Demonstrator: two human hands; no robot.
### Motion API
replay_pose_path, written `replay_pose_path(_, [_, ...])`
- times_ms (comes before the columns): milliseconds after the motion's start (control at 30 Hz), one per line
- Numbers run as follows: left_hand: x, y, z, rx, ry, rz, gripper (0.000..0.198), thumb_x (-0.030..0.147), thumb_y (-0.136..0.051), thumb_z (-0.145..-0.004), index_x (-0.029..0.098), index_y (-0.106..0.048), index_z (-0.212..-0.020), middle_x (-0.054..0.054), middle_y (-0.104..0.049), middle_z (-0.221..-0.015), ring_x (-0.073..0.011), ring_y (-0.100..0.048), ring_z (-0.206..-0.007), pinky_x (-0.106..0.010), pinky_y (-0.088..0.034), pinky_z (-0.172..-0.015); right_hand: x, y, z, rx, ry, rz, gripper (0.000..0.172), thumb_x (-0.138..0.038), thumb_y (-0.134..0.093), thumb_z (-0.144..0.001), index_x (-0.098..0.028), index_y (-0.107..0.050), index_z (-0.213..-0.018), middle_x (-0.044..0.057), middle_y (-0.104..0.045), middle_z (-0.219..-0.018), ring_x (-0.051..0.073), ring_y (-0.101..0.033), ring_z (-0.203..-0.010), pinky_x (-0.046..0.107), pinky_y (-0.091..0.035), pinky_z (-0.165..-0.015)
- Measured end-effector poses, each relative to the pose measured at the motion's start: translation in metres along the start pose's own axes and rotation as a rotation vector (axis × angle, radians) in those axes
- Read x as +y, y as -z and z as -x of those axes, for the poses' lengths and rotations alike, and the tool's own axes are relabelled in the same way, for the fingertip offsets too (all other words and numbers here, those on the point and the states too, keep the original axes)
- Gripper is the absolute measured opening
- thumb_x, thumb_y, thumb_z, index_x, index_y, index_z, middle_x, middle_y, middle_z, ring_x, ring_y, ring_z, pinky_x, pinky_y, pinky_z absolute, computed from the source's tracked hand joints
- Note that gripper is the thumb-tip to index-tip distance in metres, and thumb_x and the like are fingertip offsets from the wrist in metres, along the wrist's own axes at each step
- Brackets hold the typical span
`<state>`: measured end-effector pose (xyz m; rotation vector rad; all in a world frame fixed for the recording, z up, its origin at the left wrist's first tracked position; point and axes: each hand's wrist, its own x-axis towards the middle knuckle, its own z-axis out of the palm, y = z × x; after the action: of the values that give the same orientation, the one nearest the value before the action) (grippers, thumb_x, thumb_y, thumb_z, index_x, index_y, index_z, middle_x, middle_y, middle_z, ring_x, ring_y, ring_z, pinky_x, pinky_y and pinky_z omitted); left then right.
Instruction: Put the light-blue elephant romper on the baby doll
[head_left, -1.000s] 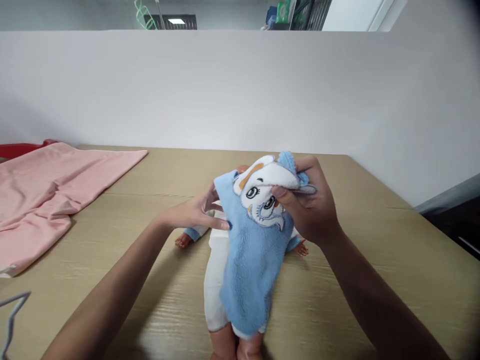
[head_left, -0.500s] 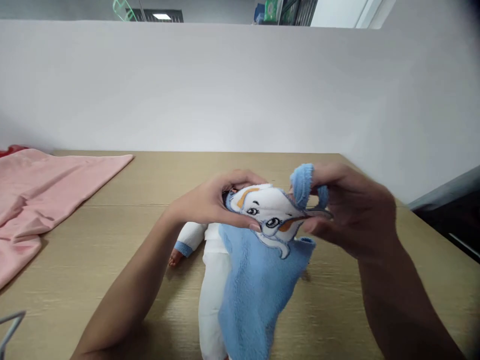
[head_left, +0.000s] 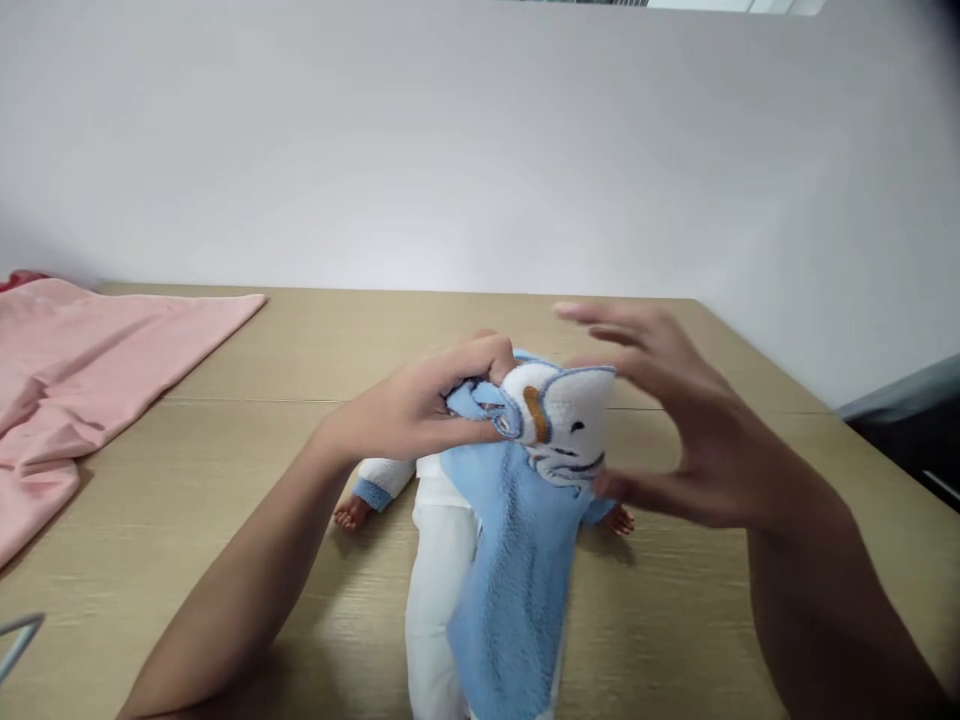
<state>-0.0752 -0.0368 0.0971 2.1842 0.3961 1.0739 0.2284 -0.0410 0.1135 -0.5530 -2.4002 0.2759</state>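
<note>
A doll lies on its back on the table, its white trousers (head_left: 435,590) and a sleeve with a blue cuff (head_left: 382,478) showing. Over its front hangs a blue terry bib (head_left: 517,580) with a white embroidered animal face (head_left: 581,420). My left hand (head_left: 431,400) is closed on the bib's upper edge and bunched blue strap. Curved around the right side of the animal face, my right hand (head_left: 697,430) has its fingers and thumb apart; its fingertips are at the cloth's edge. The doll's head is hidden behind the bib and my hands.
A pink cloth (head_left: 112,370) lies spread on the table (head_left: 262,440) at the left. A white wall (head_left: 450,150) rises behind the table. A grey metal piece (head_left: 22,635) pokes in at the lower left, and a dark object (head_left: 907,440) stands beyond the right edge.
My right hand has let go of the blue strap and opened. The strap is now bunched by my left hand. The bib's face part has turned and folded. The camera has tilted down.
</note>
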Motion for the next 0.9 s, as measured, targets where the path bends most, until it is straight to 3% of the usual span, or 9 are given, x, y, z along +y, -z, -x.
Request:
replay_pose_path(67, [0.005, -0.004, -0.001, 0.037, 0.01, -0.024, 0.024, 0.023, -0.085, -0.097, 0.023, -0.061, -0.091, 0.001, -0.061, -0.088, -0.0167, -0.059, -0.086, -0.026, -0.047, -0.079, -0.007, -0.009, -0.005, -0.069, 0.052, -0.087, 0.045, -0.048, -0.095, -0.092, -0.03, -0.076, -0.13, 0.009, -0.078, -0.132, 0.031, -0.075, -0.118, 0.045, -0.062, -0.104])
replay_pose_path(133, [0.01, -0.003, 0.0, 0.066, 0.035, -0.016, 0.027, 0.025, -0.088, -0.095, 0.023, -0.062, -0.094, 0.002, -0.063, -0.089, -0.0157, -0.058, -0.081, -0.025, -0.046, -0.075, -0.012, -0.018, -0.009, -0.119, 0.08, -0.274, 0.021, -0.036, -0.091, -0.098, -0.025, -0.078, -0.11, 0.002, -0.08, -0.097, 0.02, -0.073, -0.084, 0.033, -0.061, -0.08])
replay_pose_path(200, [0.014, 0.002, 0.003, 0.046, 0.09, -0.013, 0.031, 0.029, -0.095, -0.09, 0.023, -0.065, -0.1, 0.001, -0.068, -0.093, -0.0168, -0.062, -0.083, -0.026, -0.049, -0.074, -0.013, -0.024, -0.008, -0.125, 0.02, -0.448, 0.013, -0.033, -0.086, -0.102, -0.023, -0.078, -0.101, 0.001, -0.077, -0.089, 0.017, -0.07, -0.076, 0.03, -0.058, -0.071])
replay_pose_path(367, [0.018, 0.019, 0.01, -0.432, 0.294, 0.096, 0.035, 0.03, -0.102, -0.082, 0.022, -0.078, -0.106, -0.003, -0.079, -0.097, -0.0222, -0.074, -0.087, -0.026, -0.057, -0.074, -0.012, -0.03, 0.001, 0.273, -0.303, -0.617, 0.03, -0.049, -0.078, -0.107, -0.025, -0.07, -0.09, -0.003, -0.053, -0.072, 0.013, -0.048, -0.061, 0.025, -0.041, -0.051])
replay_pose_path(433, [0.017, 0.02, 0.009, -0.474, 0.259, 0.118, 0.023, 0.026, -0.099, -0.085, 0.023, -0.082, -0.099, -0.003, -0.079, -0.089, -0.0223, -0.075, -0.083, -0.027, -0.059, -0.074, -0.013, -0.03, 0.001, 0.295, -0.329, -0.647, 0.031, -0.046, -0.081, -0.106, -0.024, -0.066, -0.09, -0.003, -0.052, -0.075, 0.012, -0.046, -0.062, 0.023, -0.041, -0.051])
replay_pose_path(500, [0.015, 0.018, 0.006, -0.404, 0.198, 0.114, 0.015, 0.025, -0.096, -0.089, 0.024, -0.086, -0.1, -0.004, -0.081, -0.086, -0.0236, -0.075, -0.081, -0.031, -0.062, -0.078, -0.013, -0.03, -0.002, 0.076, -0.316, -0.756, 0.023, -0.042, -0.086, -0.102, -0.023, -0.073, -0.106, 0.0, -0.066, -0.089, 0.013, -0.056, -0.07, 0.022, -0.049, -0.058])
replay_pose_path(633, [0.009, 0.011, -0.002, -0.304, 0.192, 0.216, 0.016, 0.028, -0.096, -0.087, 0.024, -0.09, -0.101, -0.006, -0.084, -0.084, -0.0236, -0.075, -0.075, -0.032, -0.063, -0.075, -0.011, -0.032, -0.007, -0.398, -0.259, -1.012, 0.044, -0.038, -0.099, -0.085, -0.019, -0.08, -0.119, 0.005, -0.077, -0.109, 0.018, -0.071, -0.09, 0.024, -0.063, -0.074])
replay_pose_path(767, [0.0, 0.013, 0.002, -0.376, 0.302, 0.291, 0.029, 0.027, -0.1, -0.083, 0.023, -0.088, -0.109, -0.007, -0.087, -0.1, -0.0258, -0.08, -0.088, -0.029, -0.065, -0.078, -0.013, -0.033, -0.005, -0.355, -0.334, -0.841, 0.035, -0.028, -0.103, -0.077, -0.02, -0.079, -0.101, -0.001, -0.074, -0.092, 0.016, -0.068, -0.084, 0.021, -0.061, -0.075])
replay_pose_path(900, [0.002, 0.024, 0.01, -0.643, 0.464, 0.264, 0.028, 0.026, -0.099, -0.083, 0.021, -0.088, -0.108, -0.009, -0.088, -0.099, -0.0281, -0.083, -0.087, -0.029, -0.068, -0.073, -0.013, -0.038, -0.001, -0.277, -0.402, -0.693, 0.026, -0.045, -0.079, -0.104, -0.022, -0.077, -0.094, 0.002, -0.075, -0.087, 0.018, -0.07, -0.081, 0.026, -0.063, -0.076])
